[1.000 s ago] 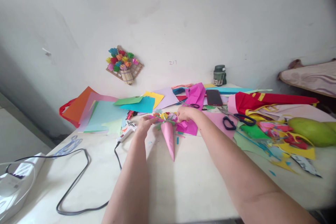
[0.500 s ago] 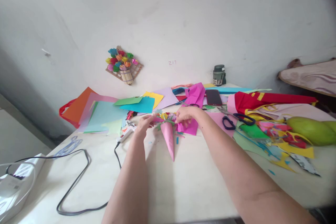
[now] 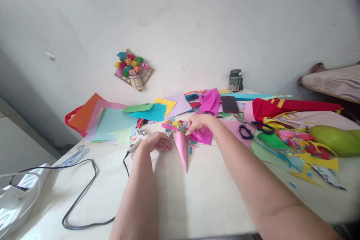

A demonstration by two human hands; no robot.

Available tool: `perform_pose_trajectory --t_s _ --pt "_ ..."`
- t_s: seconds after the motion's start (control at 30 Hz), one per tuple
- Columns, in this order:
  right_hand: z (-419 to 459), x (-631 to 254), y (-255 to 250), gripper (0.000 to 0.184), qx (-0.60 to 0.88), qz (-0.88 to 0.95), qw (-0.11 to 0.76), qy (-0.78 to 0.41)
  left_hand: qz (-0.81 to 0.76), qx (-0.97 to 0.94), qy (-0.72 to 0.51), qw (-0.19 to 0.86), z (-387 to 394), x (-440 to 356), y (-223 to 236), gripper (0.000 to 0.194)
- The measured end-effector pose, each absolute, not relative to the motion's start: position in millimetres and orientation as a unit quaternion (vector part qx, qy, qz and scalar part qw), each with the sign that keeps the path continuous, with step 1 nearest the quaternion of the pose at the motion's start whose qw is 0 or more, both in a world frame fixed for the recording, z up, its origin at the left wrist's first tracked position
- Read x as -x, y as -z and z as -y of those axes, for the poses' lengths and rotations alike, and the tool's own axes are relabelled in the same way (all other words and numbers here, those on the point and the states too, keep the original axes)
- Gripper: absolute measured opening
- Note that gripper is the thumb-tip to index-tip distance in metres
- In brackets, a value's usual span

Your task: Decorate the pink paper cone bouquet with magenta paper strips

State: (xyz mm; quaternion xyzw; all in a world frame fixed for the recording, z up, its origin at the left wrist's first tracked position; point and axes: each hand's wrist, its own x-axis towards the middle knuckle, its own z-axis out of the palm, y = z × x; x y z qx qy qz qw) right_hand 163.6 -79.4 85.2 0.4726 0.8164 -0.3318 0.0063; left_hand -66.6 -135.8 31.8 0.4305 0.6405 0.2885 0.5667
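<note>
A pink paper cone [image 3: 180,148] lies on the table with its tip toward me. Colourful paper flowers [image 3: 177,124] and green paper leaves fill its wide end. A magenta paper strip [image 3: 166,126] crosses behind them. My right hand [image 3: 199,122] is over the cone's right upper side, its index finger stretched down to touch the rim and the other fingers bent and partly hidden. Under that hand lies magenta paper [image 3: 205,135]. Just left of the cone, my left hand [image 3: 159,141] rests low with loosely curved fingers, nothing visible in them.
A white glue gun [image 3: 137,140] with a black cord lies left. Scissors [image 3: 257,127], paper scraps [image 3: 303,142] and a green fruit [image 3: 326,140] are at right. A phone [image 3: 230,104] and a flask [image 3: 235,80] stand farther back. A power strip [image 3: 30,182] sits front left.
My left hand has let go of the magenta strip and come down toward me beside the cone. My right index finger has moved from the magenta paper onto the cone's rim.
</note>
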Motion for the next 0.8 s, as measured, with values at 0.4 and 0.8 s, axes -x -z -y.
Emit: perform_pose_trajectory --t_s 0.4,0.8 --pt "81 -155 -76 0.007 -0.46 -0.78 -0.183 0.384 -0.505 -0.53 -0.276 0.623 147 51 -47 0.037" --pt "60 -155 -63 0.007 -0.292 -0.796 -0.469 0.247 -0.342 -0.45 -0.628 0.535 123 11 -26 0.042"
